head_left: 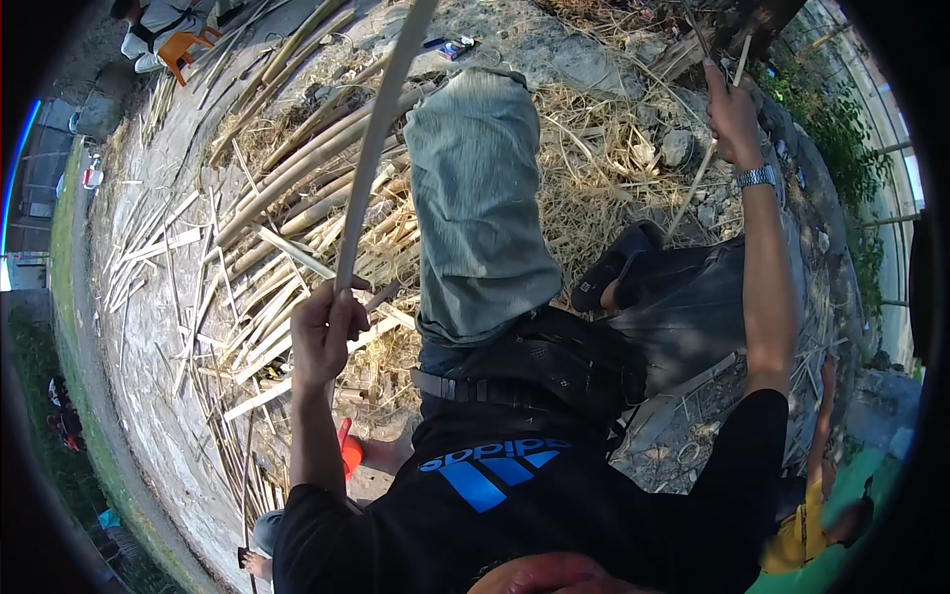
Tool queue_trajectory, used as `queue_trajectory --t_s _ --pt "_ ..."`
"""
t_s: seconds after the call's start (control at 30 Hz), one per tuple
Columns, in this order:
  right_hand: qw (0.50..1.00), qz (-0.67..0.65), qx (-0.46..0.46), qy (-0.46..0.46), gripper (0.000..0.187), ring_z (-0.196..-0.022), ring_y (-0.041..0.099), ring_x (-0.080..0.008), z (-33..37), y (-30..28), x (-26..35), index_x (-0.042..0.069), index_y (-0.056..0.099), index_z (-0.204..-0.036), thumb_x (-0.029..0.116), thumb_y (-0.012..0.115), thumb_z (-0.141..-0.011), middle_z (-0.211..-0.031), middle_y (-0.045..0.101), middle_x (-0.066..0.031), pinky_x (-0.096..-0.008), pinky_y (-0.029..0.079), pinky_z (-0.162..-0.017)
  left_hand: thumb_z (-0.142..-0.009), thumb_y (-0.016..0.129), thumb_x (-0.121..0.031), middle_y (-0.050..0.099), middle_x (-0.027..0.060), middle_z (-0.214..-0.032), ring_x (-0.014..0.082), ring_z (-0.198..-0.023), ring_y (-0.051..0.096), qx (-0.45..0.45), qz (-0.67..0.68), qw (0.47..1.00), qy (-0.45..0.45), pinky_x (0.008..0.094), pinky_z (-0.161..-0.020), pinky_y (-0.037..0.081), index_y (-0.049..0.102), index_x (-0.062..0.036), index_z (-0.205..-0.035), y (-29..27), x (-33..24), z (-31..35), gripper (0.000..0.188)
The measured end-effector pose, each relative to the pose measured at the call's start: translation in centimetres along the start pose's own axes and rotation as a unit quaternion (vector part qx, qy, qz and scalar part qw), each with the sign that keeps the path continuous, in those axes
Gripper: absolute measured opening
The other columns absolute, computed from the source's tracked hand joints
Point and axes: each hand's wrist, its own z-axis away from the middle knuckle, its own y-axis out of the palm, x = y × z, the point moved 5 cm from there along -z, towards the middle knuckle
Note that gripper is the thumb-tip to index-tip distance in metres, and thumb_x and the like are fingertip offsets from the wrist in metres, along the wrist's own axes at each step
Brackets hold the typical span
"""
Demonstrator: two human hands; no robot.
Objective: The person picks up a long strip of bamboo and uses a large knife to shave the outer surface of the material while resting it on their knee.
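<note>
My left hand [327,332] is closed around a long bamboo strip [371,148], which rises past the top edge of the view. Beside its fingers juts a short brown piece [382,295] whose kind I cannot make out. Far out at the upper right, my right hand [734,124] is closed on a thin dark stick-like thing [699,38]. A pale, thin strip [697,184] passes by that hand down toward the ground; whether the fingers grip it too is unclear. Grey-green cloth [480,188] covers my outstretched leg between the hands.
Bamboo poles [317,163] and split pieces [267,346] lie heaped at the left over straw-like shavings [604,148]. An orange chair [183,51] stands at the far left, next to a seated person. A person in yellow [800,530] is at the lower right. A red object [348,450] lies near my left elbow.
</note>
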Motion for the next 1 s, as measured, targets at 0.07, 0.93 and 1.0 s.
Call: queue_trajectory --t_s 0.07,0.93,1.0 --pt "0.990 -0.111 -0.008 0.085 0.063 -0.045 0.045 -0.0118 -0.2 0.1 -0.6 0.005 0.057 -0.077 0.065 0.059 -0.094 -0.055 0.047 -0.0009 -0.0314 0.036 -0.045 -0.108 0.047 -0.013 0.068 0.0063 -0.071 0.0090 -0.063 0.061 -0.259 -0.103 0.948 0.155 0.0228 -0.063 0.048 0.065 0.0055 -0.110 -7.1 -2.5 -0.6 0.026" --pt "0.913 -0.403 -0.002 -0.058 0.024 -0.076 0.070 -0.0129 12.8 7.9 7.9 -0.001 0.060 -0.078 0.007 0.080 -0.087 -0.094 0.072 -0.0123 -0.0273 0.061 -0.069 -0.110 0.045 -0.034 0.069 0.0225 -0.119 0.0280 -0.105 0.072 -0.082 0.588 0.800 -0.090 0.0315 -0.080 0.062 0.050 0.0020 -0.137 16.7 -5.5 -8.4 0.045" --pt "0.910 -0.412 -0.017 -0.048 0.024 -0.073 0.070 -0.0146 12.2 7.2 7.8 0.001 0.058 -0.078 0.002 0.080 -0.086 -0.092 0.072 -0.0142 -0.0280 0.061 -0.069 -0.110 0.045 -0.036 0.074 0.0198 -0.103 0.0245 -0.086 0.076 0.196 0.493 0.836 -0.144 0.0251 -0.063 0.056 0.054 0.0039 -0.135 15.3 -5.3 -7.1 0.048"
